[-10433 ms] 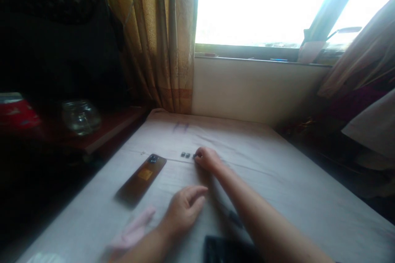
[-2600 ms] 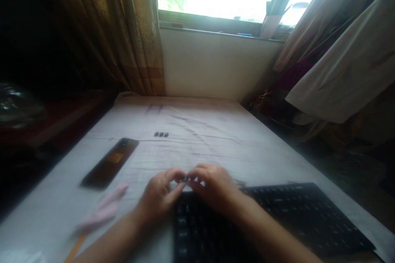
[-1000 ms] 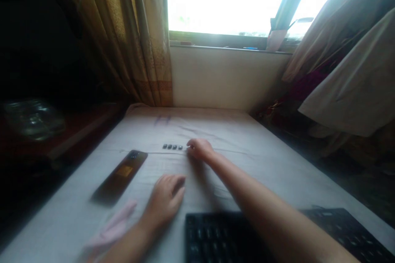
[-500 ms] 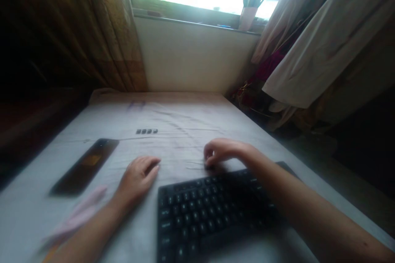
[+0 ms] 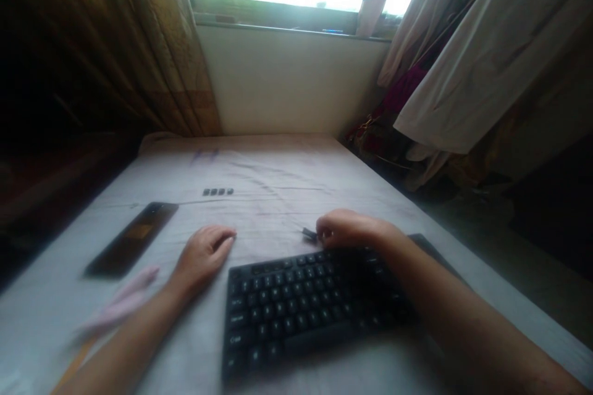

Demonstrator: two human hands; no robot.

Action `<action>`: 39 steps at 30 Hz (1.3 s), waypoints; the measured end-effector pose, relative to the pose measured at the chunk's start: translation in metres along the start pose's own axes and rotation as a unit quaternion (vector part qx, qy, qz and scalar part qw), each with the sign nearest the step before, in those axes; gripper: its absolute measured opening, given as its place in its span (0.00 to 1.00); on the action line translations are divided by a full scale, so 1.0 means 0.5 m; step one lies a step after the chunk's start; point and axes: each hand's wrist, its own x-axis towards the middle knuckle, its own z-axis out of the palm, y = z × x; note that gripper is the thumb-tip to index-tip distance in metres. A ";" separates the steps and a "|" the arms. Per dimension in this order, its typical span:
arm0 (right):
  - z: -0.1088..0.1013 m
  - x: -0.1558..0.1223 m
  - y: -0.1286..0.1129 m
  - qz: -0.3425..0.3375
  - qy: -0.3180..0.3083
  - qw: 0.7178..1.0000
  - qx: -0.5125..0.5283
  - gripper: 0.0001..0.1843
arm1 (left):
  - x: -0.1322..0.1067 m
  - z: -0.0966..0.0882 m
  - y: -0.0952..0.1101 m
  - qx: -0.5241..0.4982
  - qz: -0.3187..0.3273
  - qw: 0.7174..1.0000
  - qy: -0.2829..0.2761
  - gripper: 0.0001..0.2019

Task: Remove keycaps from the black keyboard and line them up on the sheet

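Note:
A black keyboard [image 5: 282, 311] lies at a slight angle on the white cloth in front of me. At its upper edge my right hand [image 5: 345, 228] is closed, with the forearm across the keyboard's right part. From its fingertips a small dark USB plug [image 5: 309, 234] with a pale tip points left. My left hand [image 5: 206, 253] rests on the cloth left of the keyboard, fingers loosely extended, thumb a little apart, nothing in it. Beyond it, several small dark square pieces [image 5: 214, 192] stand in a row.
A dark phone [image 5: 134, 237] lies on the left, with a pink cloth [image 5: 123, 302] and an orange strip [image 5: 76, 358] nearer me. The cloth-covered surface [image 5: 296, 160] reaches a wall under a window. Curtains [image 5: 171, 62] hang left, clothes [image 5: 463, 74] right.
My right hand has moved slightly right, and the dark plug at its fingertips now shows clearly. The left hand stays nearly in place; the whole view has shifted a little.

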 end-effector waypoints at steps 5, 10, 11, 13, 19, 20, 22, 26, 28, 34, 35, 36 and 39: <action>-0.008 -0.014 0.020 -0.016 0.077 0.982 0.169 0.12 | 0.000 0.002 0.002 0.005 -0.003 1.000 0.000 0.11; -0.002 -0.024 0.016 -0.074 0.093 0.895 0.430 0.04 | -0.001 0.002 0.008 0.007 -0.003 1.000 -0.004 0.11; 0.000 -0.023 0.011 -0.085 0.090 0.880 0.458 0.06 | -0.002 0.001 0.009 0.007 -0.004 1.000 -0.005 0.12; 0.006 -0.020 -0.003 -0.096 0.079 0.857 0.501 0.07 | -0.004 0.001 0.009 0.006 -0.006 1.000 -0.006 0.11; 0.024 -0.011 -0.045 -0.109 0.028 0.842 0.528 0.06 | -0.009 0.001 0.004 0.013 0.012 1.000 -0.024 0.10; 0.027 -0.011 -0.049 -0.112 0.023 0.848 0.518 0.05 | -0.009 0.001 0.004 0.014 0.014 0.999 -0.025 0.10; 0.032 -0.010 -0.054 -0.116 0.023 0.857 0.501 0.03 | -0.008 0.001 0.004 0.013 0.014 1.000 -0.025 0.11; 0.041 -0.009 -0.066 -0.130 0.042 0.869 0.476 0.02 | -0.007 -0.001 0.003 0.003 0.011 1.000 -0.025 0.11; 0.046 -0.008 -0.073 -0.140 0.054 0.875 0.460 0.01 | -0.007 -0.002 0.003 -0.001 0.009 1.000 -0.026 0.11; 0.061 -0.003 -0.081 -0.163 0.070 0.895 0.408 0.03 | -0.007 -0.003 0.003 -0.008 0.006 1.000 -0.029 0.11; 0.064 -0.001 -0.081 -0.166 0.074 0.898 0.401 0.03 | -0.007 -0.003 0.003 -0.008 0.006 1.000 -0.030 0.11; 0.066 0.000 -0.081 -0.171 0.079 0.900 0.392 0.03 | -0.007 -0.002 0.003 -0.008 0.005 0.999 -0.031 0.11; 0.070 0.002 -0.082 -0.183 0.095 0.912 0.355 0.03 | -0.006 -0.002 0.005 -0.006 0.003 0.999 -0.031 0.10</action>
